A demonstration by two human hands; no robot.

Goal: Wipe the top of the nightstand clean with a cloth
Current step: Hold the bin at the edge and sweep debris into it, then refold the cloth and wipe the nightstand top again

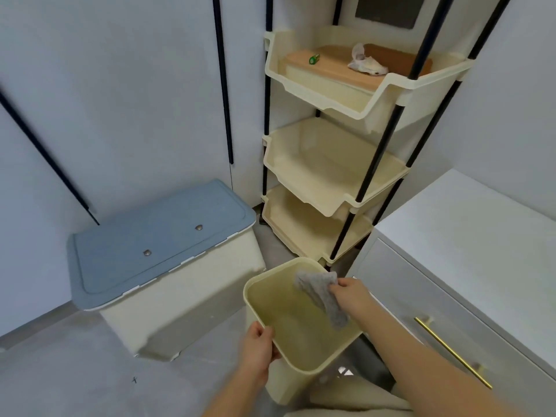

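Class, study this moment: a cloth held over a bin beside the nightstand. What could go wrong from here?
1. The right hand only pinches the grey cloth over the cream bin; it might drop in.
2. The left hand grips the bin by one rim edge only, so it could slip or tip.

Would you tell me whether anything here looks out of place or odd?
Only a crumpled white scrap stands out: it lies loose on the wooden board in the rack's top basket, like litter. The cream bin is tilted, but because the left hand grips its rim while the right hand holds the grey cloth at its opening.
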